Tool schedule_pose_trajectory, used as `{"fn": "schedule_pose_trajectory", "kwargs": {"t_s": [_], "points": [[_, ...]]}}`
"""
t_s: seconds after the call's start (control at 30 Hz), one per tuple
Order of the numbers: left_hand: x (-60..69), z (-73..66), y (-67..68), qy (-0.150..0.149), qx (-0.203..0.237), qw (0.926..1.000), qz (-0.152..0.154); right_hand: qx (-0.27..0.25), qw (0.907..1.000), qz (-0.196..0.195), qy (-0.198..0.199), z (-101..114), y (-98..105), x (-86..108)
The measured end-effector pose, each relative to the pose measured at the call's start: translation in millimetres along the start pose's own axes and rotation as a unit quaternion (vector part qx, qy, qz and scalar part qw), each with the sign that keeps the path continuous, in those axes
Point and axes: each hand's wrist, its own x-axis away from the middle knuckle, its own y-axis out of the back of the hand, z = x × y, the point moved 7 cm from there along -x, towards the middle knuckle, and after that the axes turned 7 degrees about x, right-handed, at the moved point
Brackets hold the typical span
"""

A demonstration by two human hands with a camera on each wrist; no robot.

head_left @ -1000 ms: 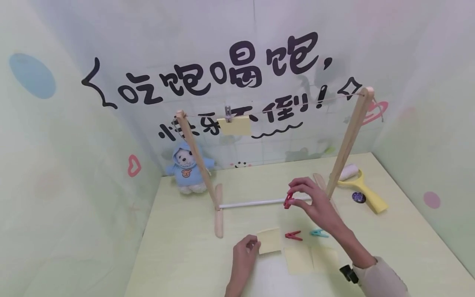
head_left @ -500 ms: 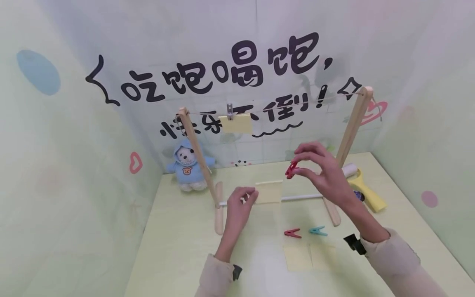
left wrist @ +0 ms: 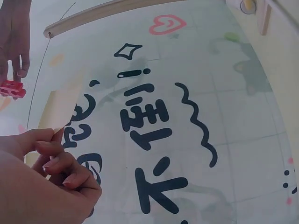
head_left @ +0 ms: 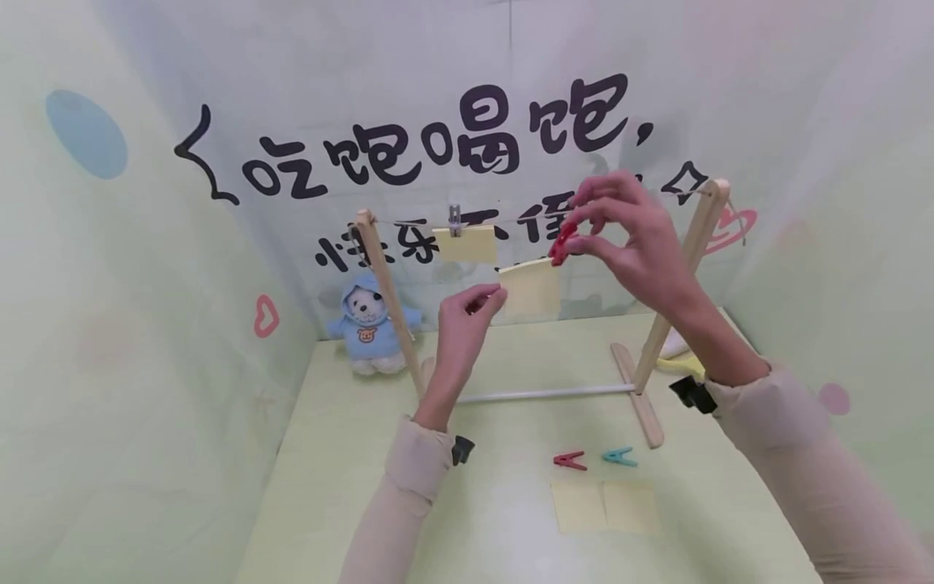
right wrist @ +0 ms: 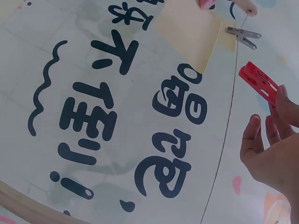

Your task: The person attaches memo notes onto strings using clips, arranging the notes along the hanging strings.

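Note:
My left hand [head_left: 467, 332] pinches a pale yellow sticky note [head_left: 531, 290] by its left edge, holding it up in the air below the string [right wrist: 229, 112]. Between the thumb and fingers of my right hand [head_left: 635, 243] is a red clothespin [head_left: 563, 244], close to the note's upper right corner in the head view. The right wrist view shows that clothespin [right wrist: 258, 82] apart from both string and note. Another yellow note [head_left: 467, 245] hangs from the string to the left, under a grey clothespin [head_left: 455, 221].
Wooden posts [head_left: 387, 292] carry the string, joined low down by a white rod [head_left: 543, 394]. On the table lie a red clothespin [head_left: 570, 461], a teal clothespin [head_left: 620, 457] and two notes [head_left: 576, 507]. A plush toy [head_left: 372, 328] sits back left; a yellow-handled roller [head_left: 682, 363] is partly hidden at right.
Both hands have risen from the table toward the string, the left lifting the sticky note and the right carrying the red clothespin. The clothespin is now nearer the note's corner.

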Motion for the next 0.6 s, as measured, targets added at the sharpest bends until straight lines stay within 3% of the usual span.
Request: {"fn": "schedule_pose_trajectory", "kwargs": {"t_s": [0.2, 0.4, 0.6], "points": [[-10.7, -13.5, -1.6, 0.000, 0.023, 0.9997, 0.007, 0.014, 0.9997, -0.013, 0.014, 2.6, 8.1, -24.7], [-17.2, -24.7, -7.7, -0.014, 0.027, 0.9993, 0.023, 0.016, 0.9998, -0.005, -0.012, 3.4, 8.5, -43.2], [-24.5, -30.9, -12.6, -0.020, 0.056, 0.9981, 0.018, 0.013, 0.9993, 0.015, -0.030, -3.2, -1.6, -57.3]]}}
